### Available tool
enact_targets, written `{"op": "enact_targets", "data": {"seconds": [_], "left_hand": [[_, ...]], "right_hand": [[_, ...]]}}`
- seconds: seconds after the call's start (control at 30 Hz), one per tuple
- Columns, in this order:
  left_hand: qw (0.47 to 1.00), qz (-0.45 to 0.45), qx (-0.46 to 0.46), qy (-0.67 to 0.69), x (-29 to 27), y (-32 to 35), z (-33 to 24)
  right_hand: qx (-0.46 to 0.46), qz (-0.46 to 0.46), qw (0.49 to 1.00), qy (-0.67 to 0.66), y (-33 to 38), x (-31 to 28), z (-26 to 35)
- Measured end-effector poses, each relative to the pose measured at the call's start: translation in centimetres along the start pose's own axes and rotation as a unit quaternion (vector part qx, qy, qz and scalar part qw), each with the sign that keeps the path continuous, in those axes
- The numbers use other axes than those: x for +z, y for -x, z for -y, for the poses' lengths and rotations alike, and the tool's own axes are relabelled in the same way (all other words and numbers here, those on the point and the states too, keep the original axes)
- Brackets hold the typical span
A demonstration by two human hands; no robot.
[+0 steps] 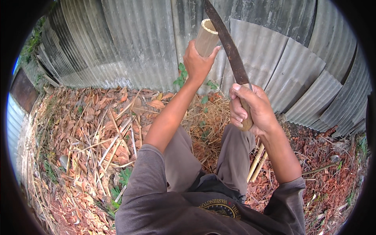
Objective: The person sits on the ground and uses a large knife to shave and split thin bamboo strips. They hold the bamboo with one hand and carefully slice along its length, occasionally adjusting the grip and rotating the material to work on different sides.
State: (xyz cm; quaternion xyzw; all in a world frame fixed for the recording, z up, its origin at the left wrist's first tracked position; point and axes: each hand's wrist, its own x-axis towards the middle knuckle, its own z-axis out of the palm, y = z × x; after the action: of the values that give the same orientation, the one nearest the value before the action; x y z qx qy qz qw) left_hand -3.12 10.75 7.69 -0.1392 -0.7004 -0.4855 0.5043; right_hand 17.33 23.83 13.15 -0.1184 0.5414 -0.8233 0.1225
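My left hand (199, 62) is wrapped round a thick bamboo tube (206, 40), held upright and a little tilted. Its open, pale-rimmed top end faces up, and its lower part is hidden behind the hand. In my right hand (253, 107) is a machete (232, 49), gripped by its wooden handle. The long, dark, rust-stained blade slants up and to the left. Its upper part passes close beside the tube's rim; whether the two touch I cannot tell.
A fence of grey corrugated metal sheets (137, 43) runs across the far side. Dry leaves and straw (102, 125) cover the ground at left. Two thin bamboo poles (257, 162) lie beside my right leg. Small green plants (181, 75) grow at the fence foot.
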Motion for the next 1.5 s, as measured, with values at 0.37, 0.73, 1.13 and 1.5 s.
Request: {"op": "enact_targets", "data": {"seconds": [0.37,0.73,1.13,1.5], "left_hand": [[0.999,-0.002,0.023,0.027,0.1,0.7,0.1],[1.0,0.003,0.02,0.004,0.2,1.0,0.2],[1.0,0.011,-0.001,0.01,0.3,0.9,0.3],[1.0,-0.003,-0.003,0.029,-1.9,0.5,1.1]], "right_hand": [[-0.04,0.141,0.968,-0.204,0.0,-1.1,-2.3],[-0.153,-0.179,0.869,0.435,0.6,-1.6,-1.6],[-0.315,-0.23,0.706,0.591,0.8,-1.3,-2.2],[-0.23,-0.258,0.917,0.199,6.0,-4.6,-2.0]]}}
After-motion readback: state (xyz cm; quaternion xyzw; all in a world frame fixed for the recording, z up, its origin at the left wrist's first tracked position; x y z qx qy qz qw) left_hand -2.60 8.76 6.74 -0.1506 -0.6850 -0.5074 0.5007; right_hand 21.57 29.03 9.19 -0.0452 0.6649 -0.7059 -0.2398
